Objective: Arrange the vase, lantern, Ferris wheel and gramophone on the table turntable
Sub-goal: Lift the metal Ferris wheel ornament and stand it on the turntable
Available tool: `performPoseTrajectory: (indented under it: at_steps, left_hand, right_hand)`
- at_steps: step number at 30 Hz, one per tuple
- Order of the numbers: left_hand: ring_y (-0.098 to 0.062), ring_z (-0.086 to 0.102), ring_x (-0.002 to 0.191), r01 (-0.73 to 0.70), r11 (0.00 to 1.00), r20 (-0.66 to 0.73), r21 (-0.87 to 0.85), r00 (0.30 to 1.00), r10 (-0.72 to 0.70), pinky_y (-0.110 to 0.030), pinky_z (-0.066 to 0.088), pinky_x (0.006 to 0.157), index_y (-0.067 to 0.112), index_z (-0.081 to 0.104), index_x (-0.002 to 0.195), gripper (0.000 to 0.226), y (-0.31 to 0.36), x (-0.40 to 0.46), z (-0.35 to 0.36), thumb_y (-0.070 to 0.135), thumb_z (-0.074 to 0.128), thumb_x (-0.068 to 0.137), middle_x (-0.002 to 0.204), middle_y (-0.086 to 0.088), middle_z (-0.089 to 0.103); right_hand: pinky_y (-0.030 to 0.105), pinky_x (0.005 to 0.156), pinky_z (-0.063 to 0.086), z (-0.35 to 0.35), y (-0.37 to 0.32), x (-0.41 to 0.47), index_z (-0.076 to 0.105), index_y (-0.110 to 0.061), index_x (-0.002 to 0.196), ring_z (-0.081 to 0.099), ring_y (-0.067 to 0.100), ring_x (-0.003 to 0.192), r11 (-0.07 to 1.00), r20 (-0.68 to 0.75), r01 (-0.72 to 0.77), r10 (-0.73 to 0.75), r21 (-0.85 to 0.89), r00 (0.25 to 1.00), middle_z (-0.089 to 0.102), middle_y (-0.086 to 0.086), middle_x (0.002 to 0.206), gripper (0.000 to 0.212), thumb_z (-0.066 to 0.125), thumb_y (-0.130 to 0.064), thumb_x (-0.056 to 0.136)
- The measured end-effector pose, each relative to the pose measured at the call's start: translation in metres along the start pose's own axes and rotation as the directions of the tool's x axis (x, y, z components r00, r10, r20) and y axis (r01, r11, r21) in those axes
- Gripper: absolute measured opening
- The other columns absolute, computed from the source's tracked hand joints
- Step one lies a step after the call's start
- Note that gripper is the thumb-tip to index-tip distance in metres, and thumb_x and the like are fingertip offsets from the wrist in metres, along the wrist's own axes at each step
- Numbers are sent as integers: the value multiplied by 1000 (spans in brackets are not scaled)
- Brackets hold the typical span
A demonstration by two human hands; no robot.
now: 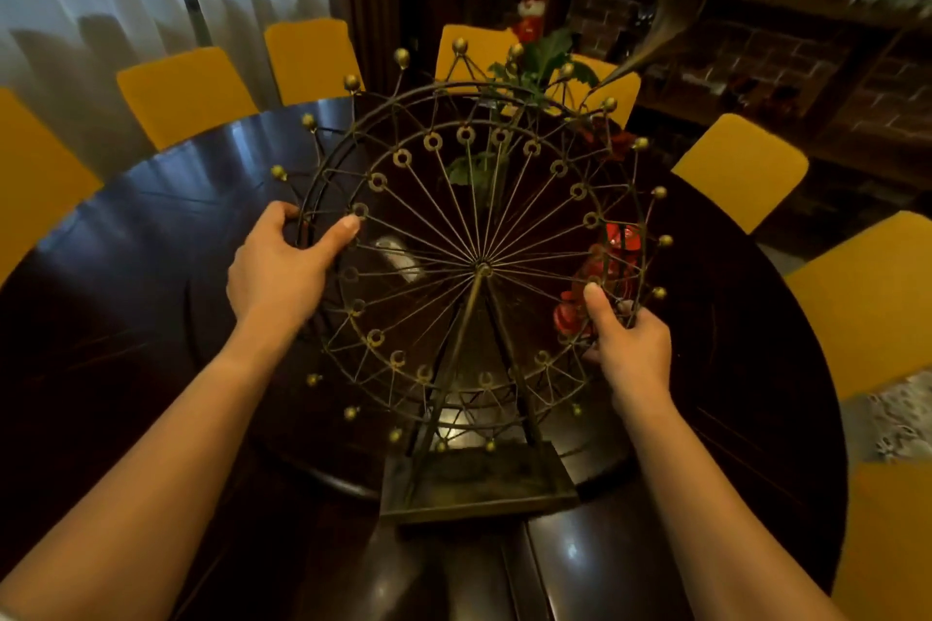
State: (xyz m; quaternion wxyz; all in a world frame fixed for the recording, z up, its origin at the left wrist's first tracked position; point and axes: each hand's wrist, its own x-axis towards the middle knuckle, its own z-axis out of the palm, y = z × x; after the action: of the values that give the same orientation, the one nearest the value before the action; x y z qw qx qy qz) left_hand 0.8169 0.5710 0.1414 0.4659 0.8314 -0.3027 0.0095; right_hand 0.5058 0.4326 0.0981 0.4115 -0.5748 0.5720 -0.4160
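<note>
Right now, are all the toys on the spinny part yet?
Nearly. The red lantern and the flowers in what I take to be the vase already look set on the turntable. The left hand and right hand grip the Ferris wheel, its base at the turntable's near edge. Only the gramophone's horn shows, so its spot is unclear.

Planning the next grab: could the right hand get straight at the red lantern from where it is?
Probably not directly: the right hand grips the Ferris wheel rim, and the wheel's wires stand between it and the red lantern behind.
</note>
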Motion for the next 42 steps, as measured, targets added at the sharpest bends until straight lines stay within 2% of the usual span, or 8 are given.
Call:
performPoseTrajectory:
  at_steps: [11,14,18,22,27,33,38,42]
  left_hand:
    - [-8,62,90,2,964,-35,-266,999,-11,-32,46,77,27,54,116,78,-9,53,30,85,61,66,97,16,63]
    - [10,61,86,5,938,-16,-348,1000,-11,-12,43,70,32,53,108,62,-21,60,42,81,62,70,96,16,63]
    - [10,61,82,18,912,-32,-409,999,-34,-9,43,67,34,50,106,40,-37,65,59,62,67,81,93,18,59]
    - [24,56,76,22,886,-47,-462,998,-49,3,39,63,22,48,110,30,-50,65,76,36,68,92,94,16,55]
    - [22,58,74,65,853,1,-518,997,-75,0,42,65,18,45,112,26,-69,68,95,26,64,96,96,11,54]
    - [-3,65,88,153,794,76,-589,988,-133,-5,47,67,25,45,114,28,-92,78,112,32,64,95,110,-9,64]
    - [2,69,83,206,735,112,-646,978,-176,-9,50,69,29,48,109,24,-108,76,124,29,66,94,101,-2,67]
    - [-6,69,96,231,701,138,-675,972,-187,-20,53,79,37,51,104,22,-117,75,135,25,67,94,112,-6,67]
  right_hand:
    - [56,87,55,42,-36,54,70,-12,102,71,26,89,985,-29,131,-128,116,991,72,15,98,49,71,-56,80]
    - [57,85,53,52,-44,64,69,-16,97,69,31,87,979,-38,198,-197,45,980,70,17,95,53,67,-65,77]
    - [42,75,54,64,-55,77,56,-37,71,62,-3,80,950,-85,312,-311,-11,946,56,-11,77,25,73,-50,84]
    - [37,95,45,75,-56,94,61,-30,88,51,13,103,936,-31,339,-343,-95,939,52,-6,100,25,72,-51,84]
    - [-4,76,30,89,-56,105,68,-14,101,41,-25,92,928,7,353,-355,-124,935,54,12,117,35,73,-44,85]
    - [-5,72,32,105,-52,114,68,-7,109,40,-28,85,919,-1,377,-379,-113,925,43,1,109,43,76,-41,84]
    - [-4,78,31,110,-53,119,68,-3,114,38,-26,93,871,-16,468,-476,-148,880,43,5,113,53,76,-44,83]
    - [7,85,39,111,-53,122,68,-3,112,46,-2,95,855,-14,492,-501,-161,866,40,1,113,50,78,-41,82]
